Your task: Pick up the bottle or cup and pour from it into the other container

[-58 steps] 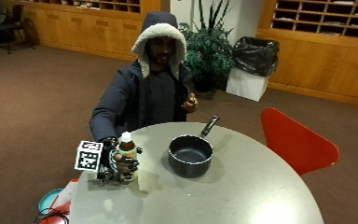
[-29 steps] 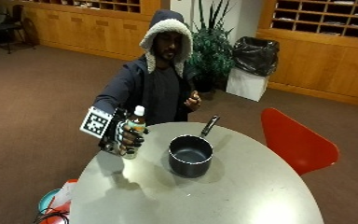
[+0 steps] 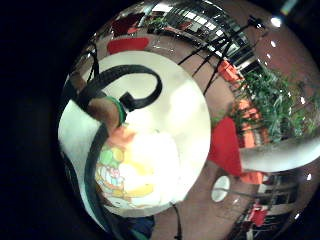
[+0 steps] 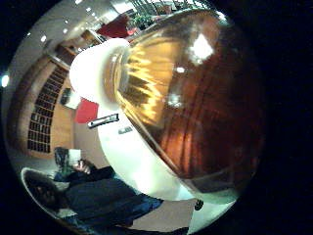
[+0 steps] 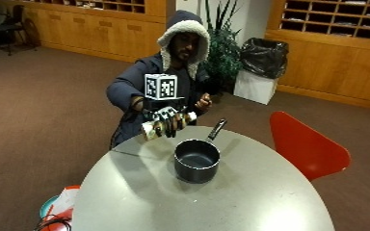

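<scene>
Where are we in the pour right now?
Done: the bottle is picked up, gripped by the right hand and tipped sideways above the table beside the pot. In hand: moving it over. Left: its white cap looks still on, and no liquid is seen falling.

A red chair (image 5: 307, 147) stands just beside the round table (image 5: 249, 202). Behind the seated person are a potted plant (image 5: 220, 53) and a bin with a black bag (image 5: 260, 70), against wooden cabinets (image 5: 339, 53). A bag (image 5: 60, 207) lies on the carpet.
</scene>
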